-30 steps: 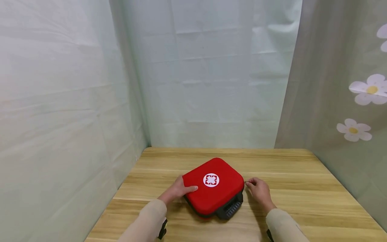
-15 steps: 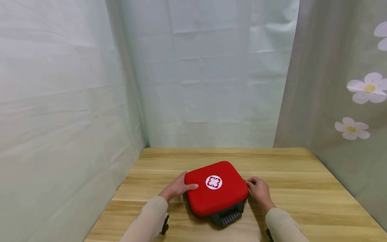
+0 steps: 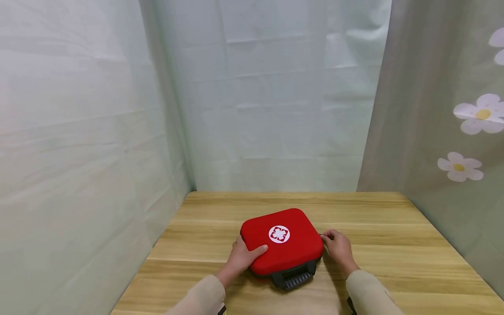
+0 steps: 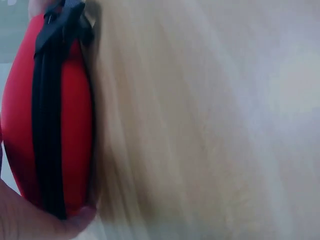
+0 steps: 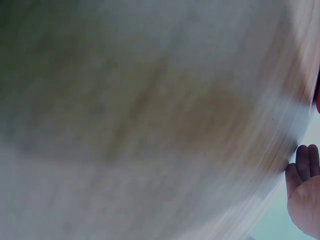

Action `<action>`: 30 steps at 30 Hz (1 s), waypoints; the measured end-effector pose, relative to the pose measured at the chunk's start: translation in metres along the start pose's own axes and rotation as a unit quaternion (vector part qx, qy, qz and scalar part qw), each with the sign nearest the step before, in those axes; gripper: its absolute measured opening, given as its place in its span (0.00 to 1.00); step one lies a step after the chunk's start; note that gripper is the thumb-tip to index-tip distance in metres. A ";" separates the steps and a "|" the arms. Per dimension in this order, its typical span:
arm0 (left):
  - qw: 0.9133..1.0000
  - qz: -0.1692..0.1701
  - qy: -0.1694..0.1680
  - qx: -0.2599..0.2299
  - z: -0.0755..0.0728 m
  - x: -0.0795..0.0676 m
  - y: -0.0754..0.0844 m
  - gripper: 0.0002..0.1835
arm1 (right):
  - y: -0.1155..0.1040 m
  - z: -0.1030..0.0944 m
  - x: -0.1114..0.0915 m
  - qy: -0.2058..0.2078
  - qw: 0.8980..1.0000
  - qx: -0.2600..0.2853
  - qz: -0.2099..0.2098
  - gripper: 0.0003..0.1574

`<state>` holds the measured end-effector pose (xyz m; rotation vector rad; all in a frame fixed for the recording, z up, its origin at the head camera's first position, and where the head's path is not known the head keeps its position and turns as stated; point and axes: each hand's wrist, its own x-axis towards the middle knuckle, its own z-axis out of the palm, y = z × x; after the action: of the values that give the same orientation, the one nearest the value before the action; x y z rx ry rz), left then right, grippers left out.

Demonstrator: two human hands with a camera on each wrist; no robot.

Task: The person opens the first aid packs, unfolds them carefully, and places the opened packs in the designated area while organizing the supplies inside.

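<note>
A red hard-shell first-aid case with a white round emblem lies on the wooden table, its black handle facing the near side. My left hand grips its left side, thumb laid over the lid and the other fingers down at the edge. A black zipper band runs round the case's side in the left wrist view. At the right corner, my right hand pinches a small dark zipper pull, mostly hidden by the fingertips. Only a sliver of the case shows in the right wrist view, beyond the fingers.
The wooden table extends around the case on all sides. Pale cloth hangs behind it and along the left. A curtain with white flowers borders the right side.
The case has turned a little and shifted right, its right corner now close against my right fingers. My left hand has slid nearer along its side. The right hand has stayed almost still.
</note>
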<state>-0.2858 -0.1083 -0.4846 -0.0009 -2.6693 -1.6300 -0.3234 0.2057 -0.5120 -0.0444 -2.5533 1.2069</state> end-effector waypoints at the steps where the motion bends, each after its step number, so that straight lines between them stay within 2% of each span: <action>1: 1.000 0.001 -0.008 -0.007 0.002 0.000 0.000 0.50 | 0.001 0.000 0.000 0.002 1.000 -0.002 -0.001 0.06; 4: 0.999 0.013 -0.036 -0.024 0.000 0.005 -0.002 0.48 | 0.002 0.000 0.000 0.003 1.000 -0.005 -0.001 0.05; 10: 0.991 0.033 -0.114 -0.061 -0.017 0.022 -0.009 0.45 | 0.002 0.002 0.000 0.000 1.000 0.001 -0.003 0.06; 14: 0.985 0.028 -0.163 -0.046 -0.027 0.027 -0.014 0.47 | 0.001 0.002 -0.002 0.002 1.000 0.007 0.010 0.06; 17: 0.982 0.020 -0.186 -0.026 -0.032 0.029 -0.016 0.49 | 0.000 0.000 -0.003 0.005 1.000 0.010 0.017 0.06; 22: 0.975 0.009 -0.220 -0.022 -0.037 0.035 -0.015 0.50 | -0.001 -0.004 -0.001 0.008 1.000 0.010 0.018 0.07; 26: 0.974 0.005 -0.226 -0.006 -0.041 0.041 -0.014 0.51 | -0.002 -0.006 -0.001 -0.005 1.000 0.014 0.026 0.06; 28: 0.978 0.002 -0.210 0.006 -0.043 0.043 -0.015 0.53 | -0.003 -0.006 -0.002 -0.015 0.999 0.020 0.031 0.07; 30: 0.984 -0.004 -0.177 0.017 -0.044 0.042 -0.015 0.54 | -0.005 -0.005 -0.004 -0.021 0.999 0.026 0.032 0.07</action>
<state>-0.3271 -0.1545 -0.4778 -0.3093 -2.9500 -1.7301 -0.3179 0.2062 -0.5062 -0.0917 -2.5728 1.3119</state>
